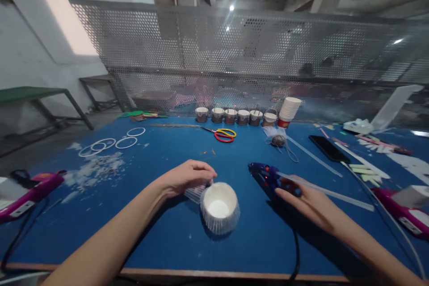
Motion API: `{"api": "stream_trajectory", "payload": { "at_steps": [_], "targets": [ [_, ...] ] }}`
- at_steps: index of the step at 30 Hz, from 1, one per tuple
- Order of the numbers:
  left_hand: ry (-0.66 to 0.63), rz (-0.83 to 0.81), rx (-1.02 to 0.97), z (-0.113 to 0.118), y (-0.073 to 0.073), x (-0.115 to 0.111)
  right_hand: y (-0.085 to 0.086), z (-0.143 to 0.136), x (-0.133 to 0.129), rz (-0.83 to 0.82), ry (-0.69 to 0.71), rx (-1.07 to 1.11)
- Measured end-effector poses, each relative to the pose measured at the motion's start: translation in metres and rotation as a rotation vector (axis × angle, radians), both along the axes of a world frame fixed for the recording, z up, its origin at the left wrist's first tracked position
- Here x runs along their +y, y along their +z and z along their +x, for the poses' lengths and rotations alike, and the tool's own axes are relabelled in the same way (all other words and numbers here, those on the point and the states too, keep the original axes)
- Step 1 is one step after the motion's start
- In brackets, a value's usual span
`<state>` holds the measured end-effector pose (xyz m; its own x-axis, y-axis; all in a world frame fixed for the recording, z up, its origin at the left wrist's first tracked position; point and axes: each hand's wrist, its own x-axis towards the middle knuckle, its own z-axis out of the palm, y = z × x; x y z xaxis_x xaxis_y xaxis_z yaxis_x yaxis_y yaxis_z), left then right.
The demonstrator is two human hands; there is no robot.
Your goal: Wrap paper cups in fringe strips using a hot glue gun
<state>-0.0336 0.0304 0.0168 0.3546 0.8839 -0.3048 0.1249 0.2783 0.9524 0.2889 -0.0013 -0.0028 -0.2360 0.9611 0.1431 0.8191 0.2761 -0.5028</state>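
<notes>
In front of me a white paper cup [219, 208] stands on the blue table, its outside wrapped in a translucent fringed band [221, 227]. My left hand [191, 178] is closed at the cup's left rim, pinching a loose length of translucent ribbed strip [193, 194]; the fingertips partly hide it. To the right, my right hand [303, 196] is closed around the handle of a dark blue glue gun [264, 170]. A long clear glue stick [338, 198] sticks out of the gun's back. Its nozzle points left, apart from the cup.
Behind the cup lie scissors [225, 134], with several small decorated cups [229, 117] and a stack of paper cups [290, 111] at the back. White rings [126, 142] and scraps lie left. A phone [328, 148], loose glue stick [313, 156] and purple power strip [402, 210] are right.
</notes>
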Motion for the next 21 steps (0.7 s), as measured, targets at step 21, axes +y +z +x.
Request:
{"api": "stream_trajectory", "payload": {
  "at_steps": [21],
  "targets": [
    [-0.077, 0.161, 0.063, 0.004, 0.003, -0.008, 0.016, -0.047, -0.024, -0.166, 0.004, 0.413]
  ]
}}
